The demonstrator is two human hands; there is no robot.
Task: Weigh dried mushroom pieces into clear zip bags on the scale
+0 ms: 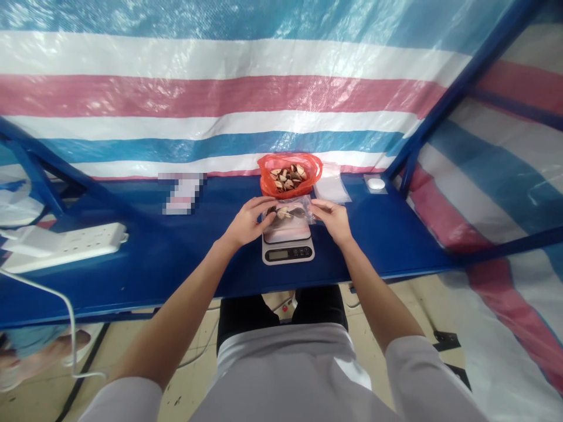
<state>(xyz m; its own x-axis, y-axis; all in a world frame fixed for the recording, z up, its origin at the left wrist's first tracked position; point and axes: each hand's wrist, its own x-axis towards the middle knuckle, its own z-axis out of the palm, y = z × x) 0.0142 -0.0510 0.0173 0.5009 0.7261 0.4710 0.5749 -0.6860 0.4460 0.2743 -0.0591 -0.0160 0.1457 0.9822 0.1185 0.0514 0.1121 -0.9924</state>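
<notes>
A small clear plastic bag (pixel 298 205) with a few brown-and-cream pieces (pixel 284 214) inside is over the plate of a digital kitchen scale (pixel 288 253). My left hand (pixel 251 221) pinches the bag's left side between thumb and fingers. On the opposite side, my right hand (pixel 333 219) has its fingertips closed on the bag's right edge. Whether the bag rests on the scale plate cannot be made out. Just behind it sits an open red plastic bag (pixel 265 181), holding many similar pieces (pixel 288 177) whose exact kind is unclear.
Flat clear bags (pixel 332 186) lie right of the red bag. Farther right is a white oval object (pixel 375 183) on clear plastic. A white power strip (pixel 88 245) with a cable occupies the blue table's (pixel 176 258) left. Blue posts (pixel 409 170) and striped sheeting (pixel 220 97) border the table.
</notes>
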